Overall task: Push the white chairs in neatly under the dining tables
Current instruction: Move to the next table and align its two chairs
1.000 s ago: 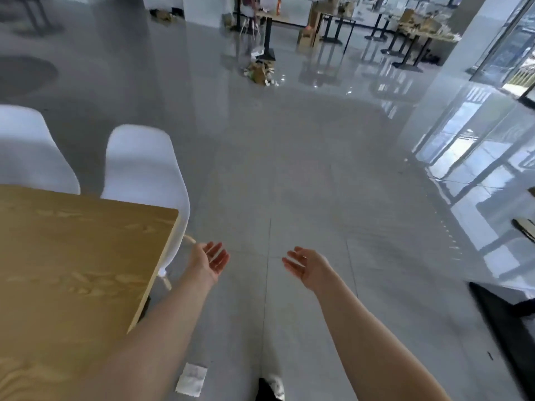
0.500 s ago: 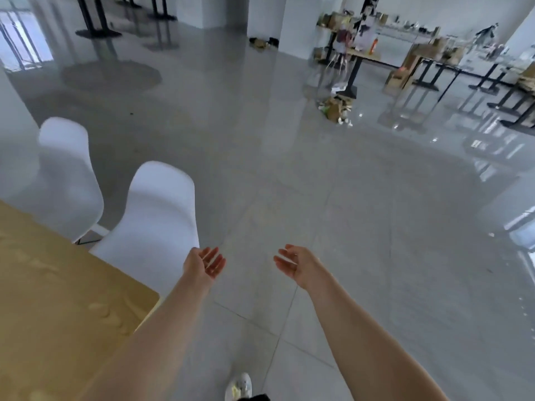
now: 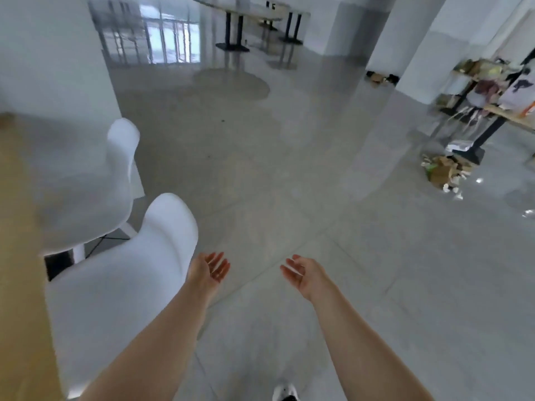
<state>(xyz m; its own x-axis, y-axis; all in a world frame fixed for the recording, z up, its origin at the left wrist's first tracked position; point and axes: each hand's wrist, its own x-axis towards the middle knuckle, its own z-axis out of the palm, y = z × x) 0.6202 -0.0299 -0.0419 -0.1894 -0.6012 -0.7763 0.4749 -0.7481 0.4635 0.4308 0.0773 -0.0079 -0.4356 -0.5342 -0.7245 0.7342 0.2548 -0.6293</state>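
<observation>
Nearer white chair (image 3: 124, 285) looms closer — blurred, seemingly untouched, legs hidden.

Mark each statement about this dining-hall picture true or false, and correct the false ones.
1. Both hands are open and empty. True: left hand, right hand.
2. The right hand grips a chair. False: it is over bare floor.
3. Two white chairs stand beside the wooden table. True: near chair, far chair.
4. The left hand rests on the table. False: it is beside the near chair's back.
</observation>
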